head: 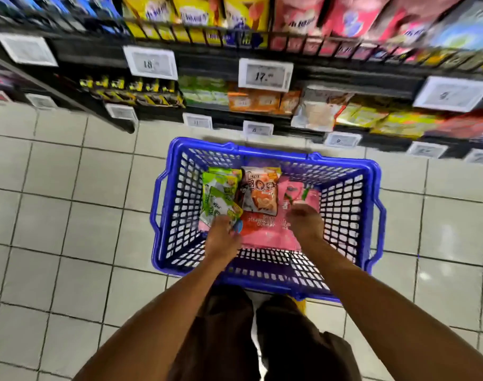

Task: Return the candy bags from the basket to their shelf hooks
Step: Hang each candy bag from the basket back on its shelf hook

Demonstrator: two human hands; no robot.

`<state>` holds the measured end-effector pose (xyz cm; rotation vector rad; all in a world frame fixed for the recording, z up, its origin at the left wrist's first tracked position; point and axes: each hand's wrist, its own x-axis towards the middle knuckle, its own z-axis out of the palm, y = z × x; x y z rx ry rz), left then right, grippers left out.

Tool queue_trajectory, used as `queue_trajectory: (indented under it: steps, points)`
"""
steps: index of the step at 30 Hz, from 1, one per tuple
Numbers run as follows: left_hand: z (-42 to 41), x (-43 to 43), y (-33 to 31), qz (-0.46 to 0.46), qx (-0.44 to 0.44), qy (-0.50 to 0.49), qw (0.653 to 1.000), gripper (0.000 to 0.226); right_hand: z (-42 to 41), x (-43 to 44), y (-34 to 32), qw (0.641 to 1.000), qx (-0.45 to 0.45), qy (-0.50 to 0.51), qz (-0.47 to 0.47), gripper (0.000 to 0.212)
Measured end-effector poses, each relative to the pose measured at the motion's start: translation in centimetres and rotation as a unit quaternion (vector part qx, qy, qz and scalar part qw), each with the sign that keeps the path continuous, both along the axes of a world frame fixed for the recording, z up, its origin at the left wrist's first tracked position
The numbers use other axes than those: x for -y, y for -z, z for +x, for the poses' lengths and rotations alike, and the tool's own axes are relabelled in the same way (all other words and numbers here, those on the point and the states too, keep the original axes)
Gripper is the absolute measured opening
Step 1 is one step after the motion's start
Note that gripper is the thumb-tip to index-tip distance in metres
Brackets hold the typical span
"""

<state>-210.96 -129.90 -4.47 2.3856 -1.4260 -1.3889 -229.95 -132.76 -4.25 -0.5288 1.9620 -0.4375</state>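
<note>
A blue plastic basket (342, 215) stands on the tiled floor in front of the shelves. Inside lie green candy bags (217, 193) at the left, an orange bag (261, 192) in the middle, a pink bag (295, 195) at the right and a larger pink strawberry bag (262, 232) flat underneath. Both of my hands reach down into the basket. My left hand (222, 240) grips the lower edge of the green bags. My right hand (306, 222) is curled over the lower end of the pink bag, and its fingertips are hidden.
Black shelves (262, 59) with white price tags run along the back, stocked with yellow, pink, orange and green packs. Pale tiled floor (69, 215) surrounds the basket. My legs and shoes (256, 339) stand just behind its near rim.
</note>
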Motion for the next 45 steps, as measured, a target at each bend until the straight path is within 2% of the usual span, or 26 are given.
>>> queue_trajectory:
  steps: [2,5,8,9,11,13,14,15,18,21,23,25,27,29,32,38,41,42,45]
  points:
    - [0.3,0.8,2.8,-0.019,0.027,0.011,0.999,0.062,1.3,1.6,2.8,1.0,-0.002,0.019,-0.017,0.022]
    - [1.3,2.1,6.4,0.001,0.095,0.031,0.995,0.101,2.4,3.3,6.1,0.998,-0.032,-0.038,-0.022,0.029]
    - [2.5,3.1,9.1,0.001,0.061,-0.031,0.998,0.129,2.9,4.5,8.9,0.997,-0.023,-0.061,-0.028,0.023]
    - [2.8,3.3,9.6,-0.015,0.065,-0.043,0.997,0.129,3.1,4.9,9.4,0.998,-0.021,-0.054,-0.031,0.025]
    - [3.3,3.5,10.0,-0.038,0.109,-0.036,0.993,0.112,3.2,5.1,10.0,0.998,-0.017,-0.052,-0.041,0.034]
    - [3.5,3.8,8.8,-0.047,0.14,-0.036,0.988,0.09,2.9,4.7,9.7,0.999,0.008,-0.042,-0.031,0.025]
    - [3.5,3.8,7.7,-0.052,0.117,-0.052,0.99,0.081,2.6,4.2,8.8,0.999,0.029,-0.023,-0.029,0.014]
    - [3.4,3.9,6.3,-0.051,0.09,-0.069,0.992,0.073,2.2,3.6,7.5,0.998,0.056,0.013,-0.031,0.013]
    - [2.7,4.8,0.3,-0.001,0.03,-0.097,0.995,0.045,0.5,1.9,0.9,0.98,0.148,0.123,-0.046,0.024]
    - [1.3,6.0,-8.8,0.034,-0.098,-0.156,0.982,0.041,-1.5,0.9,-8.4,0.949,0.232,0.205,-0.049,0.032]
    - [0.2,6.9,-15.5,0.009,-0.202,-0.173,0.964,0.026,-2.3,0.8,-15.0,0.937,0.277,0.205,-0.06,0.034]
    - [-0.9,8.0,-23.7,-0.003,-0.292,-0.165,0.942,0.024,-3.1,1.3,-22.5,0.921,0.313,0.212,-0.097,0.032]
    - [-1.7,8.8,-31.3,-0.012,-0.359,-0.138,0.923,0.026,-3.8,2.2,-30.4,0.91,0.341,0.189,-0.145,0.042]
    - [-2.3,9.8,-38.1,-0.024,-0.382,-0.135,0.914,0.028,-4.0,3.2,-38.1,0.92,0.314,0.134,-0.193,0.057]
    - [-2.8,11.0,-47.6,-0.082,-0.39,-0.139,0.906,0.016,-4.2,4.9,-48.6,0.919,0.274,0.131,-0.253,0.062]
    - [-3.0,12.7,-62.9,-0.175,-0.407,-0.164,0.882,0.006,-4.7,7.3,-63.8,0.881,0.292,0.144,-0.344,0.024]
    - [-2.5,13.0,-69.0,-0.227,-0.407,-0.144,0.873,0.063,-4.4,7.9,-69.3,0.871,0.301,0.132,-0.366,0.026]
    - [-2.3,13.0,-70.6,-0.247,-0.404,-0.133,0.871,0.07,-4.2,8.0,-70.8,0.864,0.305,0.129,-0.378,0.023]
    - [-2.0,13.4,-73.9,-0.271,-0.443,-0.097,0.849,0.055,-3.1,8.7,-74.4,0.844,0.322,0.129,-0.409,0.016]
